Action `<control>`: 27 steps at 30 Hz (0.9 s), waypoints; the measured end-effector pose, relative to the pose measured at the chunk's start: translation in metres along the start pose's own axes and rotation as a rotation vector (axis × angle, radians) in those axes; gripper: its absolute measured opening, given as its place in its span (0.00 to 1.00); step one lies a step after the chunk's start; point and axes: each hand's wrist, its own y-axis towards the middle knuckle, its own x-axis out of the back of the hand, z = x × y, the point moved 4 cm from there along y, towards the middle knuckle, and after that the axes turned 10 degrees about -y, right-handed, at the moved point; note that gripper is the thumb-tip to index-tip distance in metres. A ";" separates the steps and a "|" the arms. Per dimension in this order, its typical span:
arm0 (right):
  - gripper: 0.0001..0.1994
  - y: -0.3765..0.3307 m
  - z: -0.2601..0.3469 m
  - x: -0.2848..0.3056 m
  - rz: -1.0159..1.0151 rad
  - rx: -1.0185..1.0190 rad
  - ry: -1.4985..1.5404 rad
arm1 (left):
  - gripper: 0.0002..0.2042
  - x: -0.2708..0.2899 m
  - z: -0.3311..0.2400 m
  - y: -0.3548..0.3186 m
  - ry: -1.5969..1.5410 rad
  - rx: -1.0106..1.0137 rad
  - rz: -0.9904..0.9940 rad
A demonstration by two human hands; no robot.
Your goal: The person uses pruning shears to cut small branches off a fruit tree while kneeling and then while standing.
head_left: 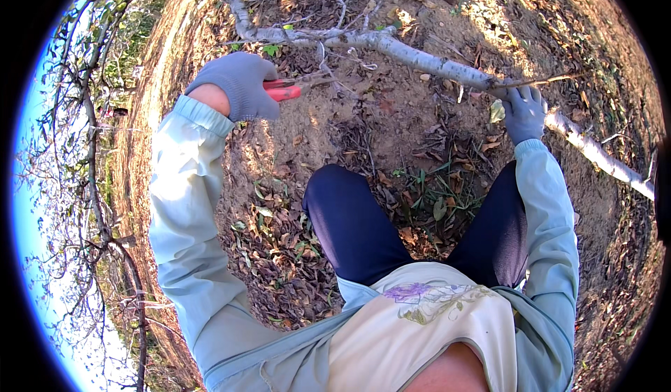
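Both spread apart, our left hand (241,88) clasps a red-handled tool (284,93) and our right hand (525,117) grips the pale branch (419,59) running beyond our left; it looks stiff, best held where smooth

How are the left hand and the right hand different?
The left hand holds a red-handled tool, while the right hand grips a pale branch. Bare skin shows between the left hand's glove and its cuff, but none shows between the right hand's glove and its cuff. What's the same: both wear grey gloves and come out of pale blue-green sleeves.
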 end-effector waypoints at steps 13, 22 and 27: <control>0.18 0.000 -0.001 0.000 -0.022 0.009 0.020 | 0.23 -0.002 0.004 0.000 -0.085 -0.034 -0.026; 0.17 0.000 -0.001 0.002 -0.037 0.026 0.008 | 0.22 -0.005 0.008 0.002 -0.044 -0.019 -0.062; 0.17 -0.001 -0.001 0.002 -0.044 0.035 0.007 | 0.21 -0.005 0.006 0.002 -0.061 -0.001 -0.056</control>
